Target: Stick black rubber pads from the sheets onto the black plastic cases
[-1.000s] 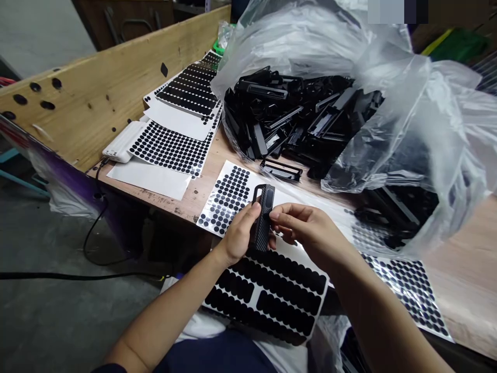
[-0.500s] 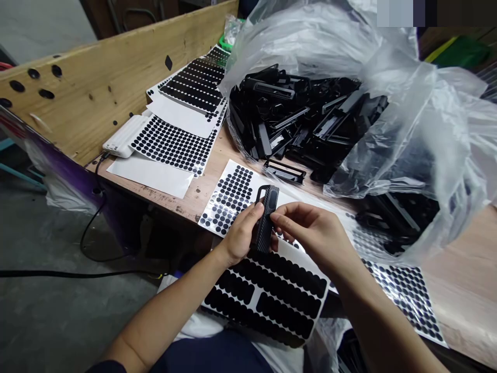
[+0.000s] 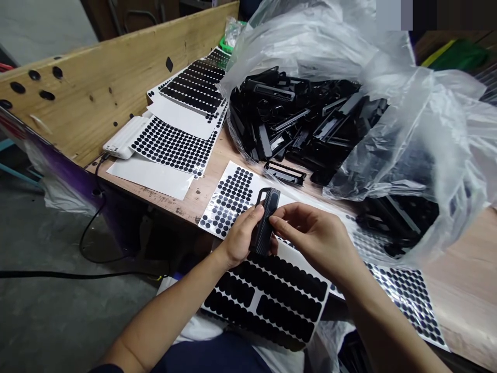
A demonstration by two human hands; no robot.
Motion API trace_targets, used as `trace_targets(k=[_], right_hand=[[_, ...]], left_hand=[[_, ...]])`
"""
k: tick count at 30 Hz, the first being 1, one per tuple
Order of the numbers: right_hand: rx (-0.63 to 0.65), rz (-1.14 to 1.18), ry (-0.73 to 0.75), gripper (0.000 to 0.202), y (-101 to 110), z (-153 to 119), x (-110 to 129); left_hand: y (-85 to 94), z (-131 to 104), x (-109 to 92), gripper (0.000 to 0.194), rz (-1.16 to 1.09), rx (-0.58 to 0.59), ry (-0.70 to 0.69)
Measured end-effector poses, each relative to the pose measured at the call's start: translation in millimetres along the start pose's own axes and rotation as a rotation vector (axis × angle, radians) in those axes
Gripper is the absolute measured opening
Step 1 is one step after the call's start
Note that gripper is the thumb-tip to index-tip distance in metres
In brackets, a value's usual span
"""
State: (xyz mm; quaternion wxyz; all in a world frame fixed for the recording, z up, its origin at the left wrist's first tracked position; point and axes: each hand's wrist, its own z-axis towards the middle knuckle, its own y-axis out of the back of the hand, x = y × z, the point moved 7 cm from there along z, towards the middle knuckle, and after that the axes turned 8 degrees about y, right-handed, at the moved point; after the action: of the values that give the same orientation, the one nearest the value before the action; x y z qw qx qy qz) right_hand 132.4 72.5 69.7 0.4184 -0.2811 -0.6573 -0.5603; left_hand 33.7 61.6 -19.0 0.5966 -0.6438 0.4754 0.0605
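Note:
My left hand [image 3: 241, 235] is wrapped round a black plastic part [image 3: 265, 223] with a carbon-fibre-like texture, an open loop at its top and a smooth dark oval on its upper face. The part is tilted upright above the table's front edge. My right hand [image 3: 310, 223] is closed in a pinch, thumb and fingertips at the part's right side; whatever lies between them is hidden. Below both hands, a sheet of large black round stickers [image 3: 272, 298] rests over my lap. A sheet of small black dots [image 3: 233, 194] lies just behind my left hand on the table.
A large clear plastic bag [image 3: 438, 150] holds many similar black parts [image 3: 287, 119]. One part [image 3: 285, 173] lies at its mouth. More sticker sheets [image 3: 174, 145] and a white power-bank-like device [image 3: 124, 137] with a cable are at left, beside a wooden board [image 3: 128, 67].
Hardly anything differs. My right fingertips have shifted slightly along the part's side, and the part sits a little lower in view. Both hands stay at the part.

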Motion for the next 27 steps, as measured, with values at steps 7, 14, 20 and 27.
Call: trace_targets(k=[7,14,20,27], right_hand=[[0.005,0.108,0.041,0.037,3,16,-22],[-0.327,-0.285,0.122,0.025,58,89,-62],[-0.366,-0.162,0.083,0.032,65,62,-66],[-0.040,0.544,-0.171,0.042,23,-23,-37]], left_hand=[[-7.9,-1,-7,0.050,0.027,0.102,-0.044],[-9.6,-5,-7,0.047,0.035,0.151,-0.045],[-5.8,-6,-9,0.048,-0.072,0.077,-0.091],[0.6,-2,-1,0.058,-0.101,0.026,-0.056]])
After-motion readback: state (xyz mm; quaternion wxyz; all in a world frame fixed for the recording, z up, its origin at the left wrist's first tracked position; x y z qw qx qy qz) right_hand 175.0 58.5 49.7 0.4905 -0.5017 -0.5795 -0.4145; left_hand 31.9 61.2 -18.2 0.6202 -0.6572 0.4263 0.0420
